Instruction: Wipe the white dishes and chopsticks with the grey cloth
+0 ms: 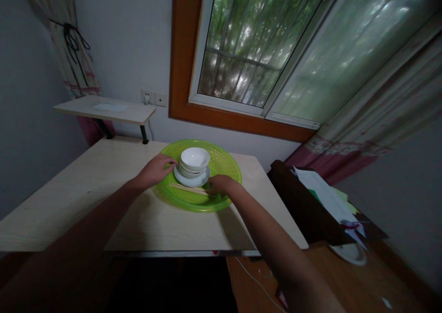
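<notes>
A stack of white bowls [195, 158] stands on a white plate [191, 182], which lies on a round green tray [221, 159]. In front of the plate, light wooden chopsticks [186, 188] lie side by side across the tray. My left hand [158, 169] is at the left side of the plate, thumb and fingers apart and reaching toward the bowls; whether it touches the plate is unclear. My right hand [221, 185] is at the right, over the tray, with fingers curled down around the right ends of the chopsticks. Its fingertips are partly hidden.
The tray sits on a pale wooden table [113, 188]. A small raised shelf [127, 113] with a paper on it stands at the back left. Beyond the table are a window [248, 50] and wall sockets [154, 98]. Papers [324, 195] lie on a dark surface at right.
</notes>
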`<action>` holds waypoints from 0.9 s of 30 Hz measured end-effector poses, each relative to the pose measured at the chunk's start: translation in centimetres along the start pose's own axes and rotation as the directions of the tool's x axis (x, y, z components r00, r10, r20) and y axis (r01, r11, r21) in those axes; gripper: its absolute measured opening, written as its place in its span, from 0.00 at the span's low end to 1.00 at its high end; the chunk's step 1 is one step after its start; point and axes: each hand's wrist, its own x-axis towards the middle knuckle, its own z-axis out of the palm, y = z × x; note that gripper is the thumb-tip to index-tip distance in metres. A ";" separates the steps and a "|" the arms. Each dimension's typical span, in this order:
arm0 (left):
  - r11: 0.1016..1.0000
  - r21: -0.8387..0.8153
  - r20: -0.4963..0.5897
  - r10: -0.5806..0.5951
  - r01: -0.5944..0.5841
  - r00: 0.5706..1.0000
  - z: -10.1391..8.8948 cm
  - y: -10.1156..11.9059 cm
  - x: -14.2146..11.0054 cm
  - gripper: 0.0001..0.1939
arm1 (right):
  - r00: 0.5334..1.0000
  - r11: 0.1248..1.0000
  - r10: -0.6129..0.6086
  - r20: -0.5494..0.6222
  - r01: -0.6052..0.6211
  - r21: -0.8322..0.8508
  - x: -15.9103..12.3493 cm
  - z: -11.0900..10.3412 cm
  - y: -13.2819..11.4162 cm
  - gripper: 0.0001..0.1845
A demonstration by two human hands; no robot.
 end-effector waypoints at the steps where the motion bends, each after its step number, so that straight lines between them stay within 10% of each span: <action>1: 1.000 -0.009 -0.056 -0.018 0.018 0.998 0.1 -0.2 0.0 0.15 | 1.000 1.000 0.004 -0.013 -0.004 -0.002 0.1 0.0 0.0 0.24; 8: 0.964 -0.165 -0.284 -0.249 0.208 0.926 1.6 -1.8 -0.1 0.19 | 1.000 1.000 0.002 -0.016 -0.002 -0.019 0.2 0.3 -0.6 0.22; 16: 0.833 -0.398 -0.213 -0.491 0.384 0.845 2.4 -2.2 -0.5 0.27 | 0.997 0.997 0.067 -0.037 -0.069 -0.045 -0.1 0.2 -0.2 0.21; 22: 0.548 -0.710 -0.087 -0.691 0.443 0.717 3.0 -1.7 -0.5 0.37 | 0.994 0.997 0.076 -0.081 -0.076 0.012 -0.6 -0.2 0.6 0.15; 27: 0.431 -0.810 -0.006 -0.685 0.398 0.729 3.4 -1.5 -0.5 0.34 | 0.964 0.994 0.045 -0.262 -0.017 0.110 -2.2 -1.0 2.2 0.17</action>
